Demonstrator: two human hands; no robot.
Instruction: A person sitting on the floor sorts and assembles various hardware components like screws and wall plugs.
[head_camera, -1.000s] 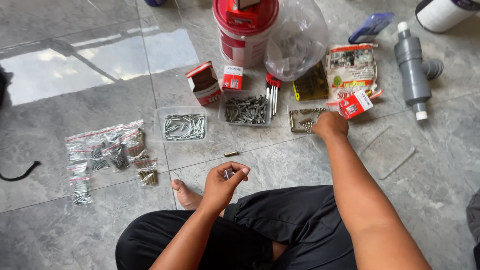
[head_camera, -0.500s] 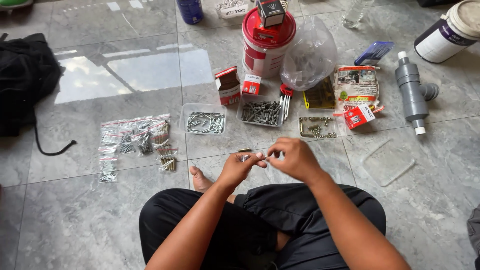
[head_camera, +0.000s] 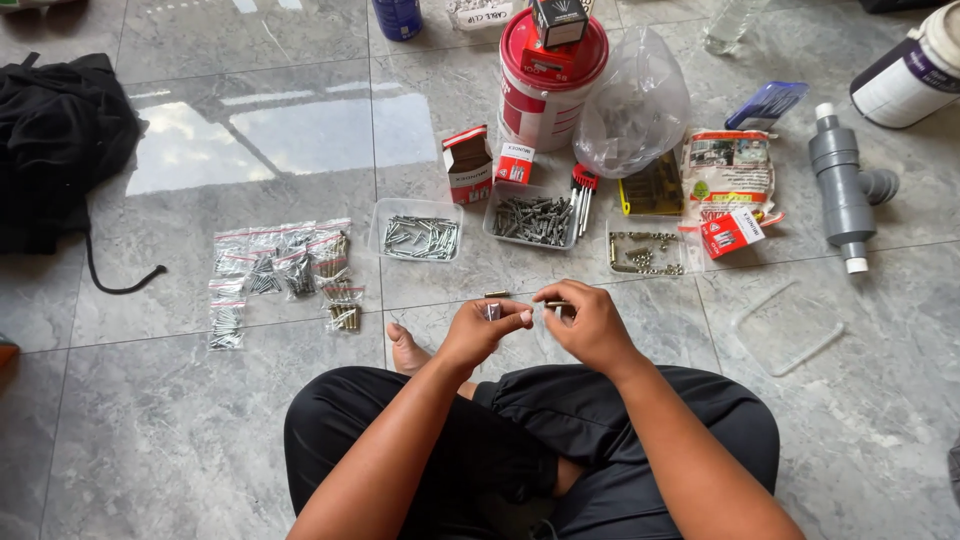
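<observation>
Both hands meet just above the lap. The left hand (head_camera: 478, 330) pinches a small metal piece (head_camera: 492, 311); the right hand (head_camera: 590, 322) pinches a small screw (head_camera: 556, 304). It looks like joining them; next needs careful lining up.

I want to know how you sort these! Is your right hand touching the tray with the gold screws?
Apart. The head view shows the right hand raised near the left hand, with bare grey floor between it and the clear tray of brass-coloured screws.
</observation>
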